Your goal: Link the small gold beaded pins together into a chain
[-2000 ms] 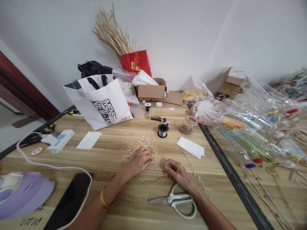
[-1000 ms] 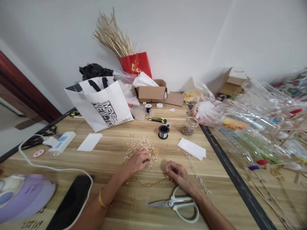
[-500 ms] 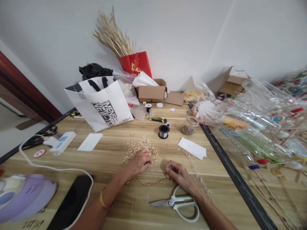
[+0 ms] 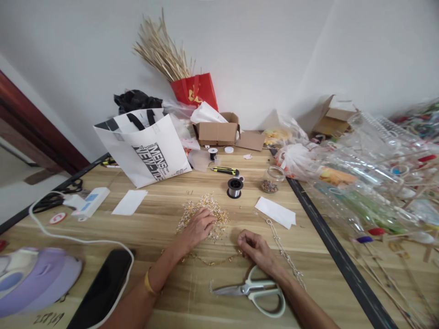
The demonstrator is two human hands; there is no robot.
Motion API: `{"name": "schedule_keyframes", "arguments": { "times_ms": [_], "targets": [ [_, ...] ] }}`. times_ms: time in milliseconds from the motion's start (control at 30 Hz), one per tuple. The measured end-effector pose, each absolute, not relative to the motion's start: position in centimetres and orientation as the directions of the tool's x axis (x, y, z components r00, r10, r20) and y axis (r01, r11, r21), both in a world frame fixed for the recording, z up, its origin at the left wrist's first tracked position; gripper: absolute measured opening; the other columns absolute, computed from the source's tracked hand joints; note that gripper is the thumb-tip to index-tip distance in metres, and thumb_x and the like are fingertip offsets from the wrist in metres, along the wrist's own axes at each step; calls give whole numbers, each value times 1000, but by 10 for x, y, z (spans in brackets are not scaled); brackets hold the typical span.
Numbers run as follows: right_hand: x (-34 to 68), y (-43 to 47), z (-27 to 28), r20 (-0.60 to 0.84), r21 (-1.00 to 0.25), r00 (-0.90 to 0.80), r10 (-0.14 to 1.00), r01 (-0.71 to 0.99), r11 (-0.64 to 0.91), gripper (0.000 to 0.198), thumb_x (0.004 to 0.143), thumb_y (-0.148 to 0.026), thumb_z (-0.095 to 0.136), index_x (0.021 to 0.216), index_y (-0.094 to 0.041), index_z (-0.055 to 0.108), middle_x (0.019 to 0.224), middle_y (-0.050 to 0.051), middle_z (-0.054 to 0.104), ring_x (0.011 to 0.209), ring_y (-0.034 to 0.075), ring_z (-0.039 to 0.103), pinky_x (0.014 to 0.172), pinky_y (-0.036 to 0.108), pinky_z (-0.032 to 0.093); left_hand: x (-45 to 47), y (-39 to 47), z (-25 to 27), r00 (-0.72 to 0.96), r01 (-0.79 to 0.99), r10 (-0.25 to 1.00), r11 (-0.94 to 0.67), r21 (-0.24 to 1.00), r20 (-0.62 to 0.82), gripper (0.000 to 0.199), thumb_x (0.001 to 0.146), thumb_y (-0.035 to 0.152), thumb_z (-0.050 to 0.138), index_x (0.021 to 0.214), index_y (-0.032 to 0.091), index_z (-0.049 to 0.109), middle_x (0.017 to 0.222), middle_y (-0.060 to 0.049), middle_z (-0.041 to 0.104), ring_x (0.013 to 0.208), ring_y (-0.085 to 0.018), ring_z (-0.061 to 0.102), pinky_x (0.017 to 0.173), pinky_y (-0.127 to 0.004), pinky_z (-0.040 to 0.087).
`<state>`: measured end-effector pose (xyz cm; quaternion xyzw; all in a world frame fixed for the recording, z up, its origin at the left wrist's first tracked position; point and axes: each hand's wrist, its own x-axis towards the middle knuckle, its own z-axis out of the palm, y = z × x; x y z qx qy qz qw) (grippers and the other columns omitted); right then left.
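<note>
My left hand (image 4: 200, 225) rests over a loose pile of small gold and clear beads (image 4: 219, 211), its fingers bent together among them. Whatever its fingertips pinch is too small to make out. My right hand (image 4: 254, 245) is closed, with thumb and forefinger pinching the end of a gold beaded strand (image 4: 214, 263). That strand lies in a curve on the table, passing toward my left wrist. Below the right hand lie scissors (image 4: 245, 289) with pale handles, blades pointing left. A silvery beaded strand (image 4: 284, 251) lies just right of the right hand.
Beyond the beads stand a spool of wire (image 4: 234, 188), a yellow-black utility knife (image 4: 224, 171) and a glass jar (image 4: 273, 179) of beads. White paper (image 4: 275, 212) lies at right. A phone (image 4: 103, 288) and white cable are at left; plastic bottles (image 4: 350, 201) crowd the right.
My left hand has shifted slightly up within the bead pile, its fingers working among the beads. The right hand stays in place on the strand.
</note>
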<state>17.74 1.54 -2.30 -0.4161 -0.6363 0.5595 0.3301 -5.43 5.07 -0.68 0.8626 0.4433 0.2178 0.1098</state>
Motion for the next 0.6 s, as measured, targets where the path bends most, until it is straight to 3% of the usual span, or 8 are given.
{"name": "schedule_keyframes", "arguments": {
  "times_ms": [400,600],
  "targets": [
    [178,16,-26,-48,-985,-436,899,168,29,32,83,-45,52,69,-17,47,54,-5,43,48,8,39,46,20,30,-53,49,-7,547,699,793,-608,376,266,15,86,17,52,76,17,63,82,-3,54,91,-19,46,84,-33,40],
    [178,16,-24,-49,-986,-436,898,166,27,35,82,-48,53,68,-17,46,55,-5,42,48,9,39,47,21,30,-50,46,1,510,729,815,-580,365,276,18,85,12,48,98,19,60,97,-5,52,98,-20,44,90,-38,39]
  ]
}}
